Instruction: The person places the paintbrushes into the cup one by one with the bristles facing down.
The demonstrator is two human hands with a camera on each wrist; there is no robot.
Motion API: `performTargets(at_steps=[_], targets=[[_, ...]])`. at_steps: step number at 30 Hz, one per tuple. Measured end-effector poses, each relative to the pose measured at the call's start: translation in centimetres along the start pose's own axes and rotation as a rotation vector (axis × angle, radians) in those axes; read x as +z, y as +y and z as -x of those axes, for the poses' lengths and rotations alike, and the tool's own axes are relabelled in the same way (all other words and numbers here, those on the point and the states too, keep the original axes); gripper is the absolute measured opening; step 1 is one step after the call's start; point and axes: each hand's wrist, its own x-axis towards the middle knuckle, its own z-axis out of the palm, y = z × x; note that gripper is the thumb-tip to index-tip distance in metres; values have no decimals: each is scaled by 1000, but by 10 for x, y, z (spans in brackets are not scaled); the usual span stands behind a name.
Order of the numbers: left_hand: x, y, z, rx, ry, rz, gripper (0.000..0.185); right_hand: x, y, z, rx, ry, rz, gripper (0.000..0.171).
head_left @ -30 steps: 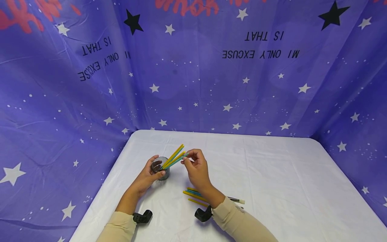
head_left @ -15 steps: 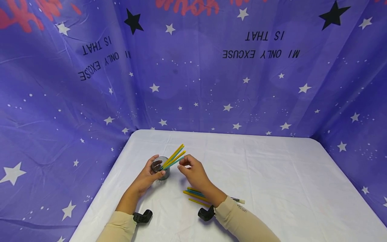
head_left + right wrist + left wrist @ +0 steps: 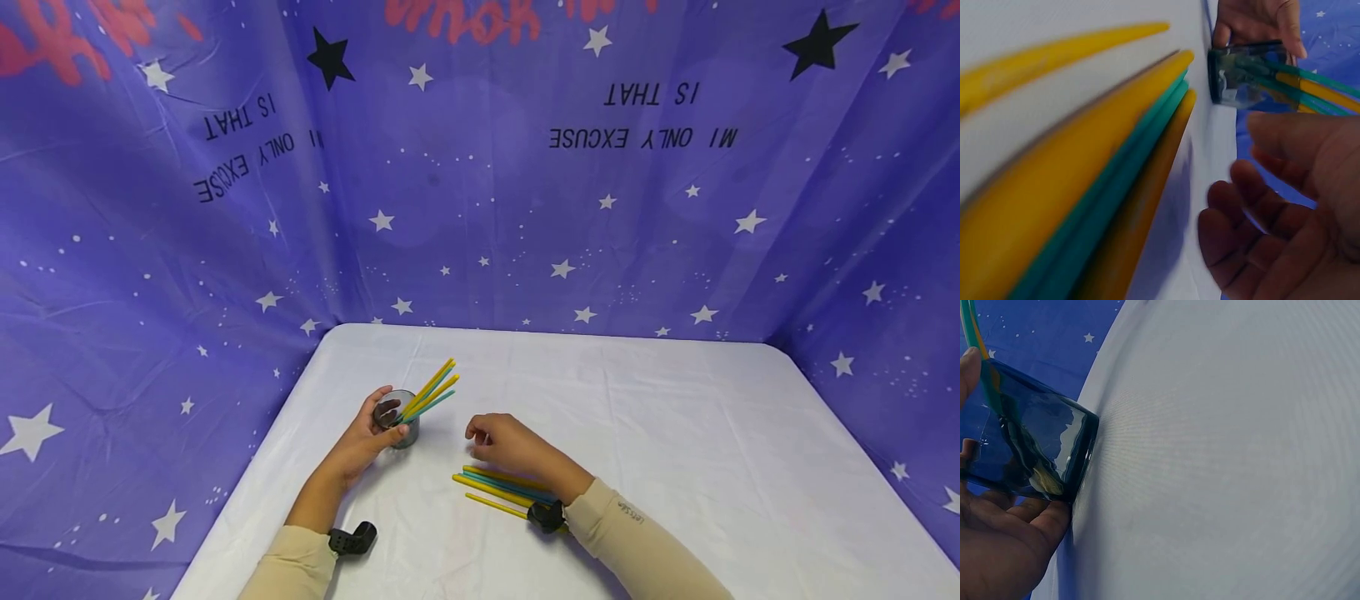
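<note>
Tabletop (image 3: 675, 433) sticks (image 3: 498, 487) lie just under right fingers (image 3: 480, 433).

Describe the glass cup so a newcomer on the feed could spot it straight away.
On the white table, look to the near left part, where the left hand grips a small dark glass cup. It alone stands upright, with yellow and green sticks fanning from it; the loose sticks lie flat by the right hand.

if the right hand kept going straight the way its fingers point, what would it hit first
Probably the glass, which the left hand grips with sticks leaning out of it. The right hand hangs empty above the table, fingers loosely curled and aimed leftward. Bare cloth lies between; depth is uncertain, so it might pass just in front.
</note>
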Motion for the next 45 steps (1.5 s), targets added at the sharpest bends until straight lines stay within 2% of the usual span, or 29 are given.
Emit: performTargets(at_steps=[7,16,30,45], targets=[[-1,-2,1,3,3,3,84,-2,1,6,31,-139,101,14],[-1,-2,1,-1,-2,-20,85,1,1,4,48,-217,179,14],[-1,-1,0,-11,5,-41,88,2,-2,1,-32,-251,234,16],[-2,0,0,-2,-3,-40,87,2,-7,1,-25,-259,234,16]])
